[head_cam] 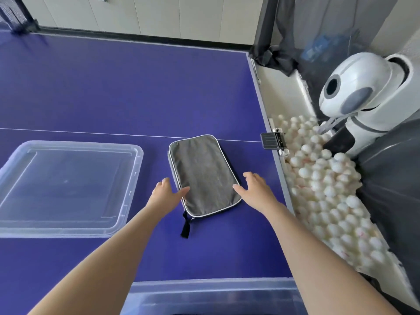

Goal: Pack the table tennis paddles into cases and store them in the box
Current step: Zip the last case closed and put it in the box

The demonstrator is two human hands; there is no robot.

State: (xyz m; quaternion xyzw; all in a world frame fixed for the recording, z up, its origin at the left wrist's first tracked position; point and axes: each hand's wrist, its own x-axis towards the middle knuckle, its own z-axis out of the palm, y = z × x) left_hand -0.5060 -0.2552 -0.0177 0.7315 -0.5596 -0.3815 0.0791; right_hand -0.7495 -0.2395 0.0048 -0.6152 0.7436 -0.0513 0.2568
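A grey rectangular paddle case [202, 173] with a light zipper edge lies flat on the blue table tennis table [113, 87], its black zipper pull hanging toward me. My left hand [167, 193] rests at the case's near left edge with fingers spread, the thumb touching the fabric. At the case's near right edge my right hand [254, 189] has its fingers apart. Neither hand grips the case. A clear plastic box [216, 294] shows its rim at the bottom of the view. No bare paddle is visible.
A clear plastic lid [66, 189] lies on the table to the left. Off the table's right edge a trough holds several white balls [329, 192], beside a white ball-feeding machine [363, 94]. A black clamp [271, 142] sits on that edge.
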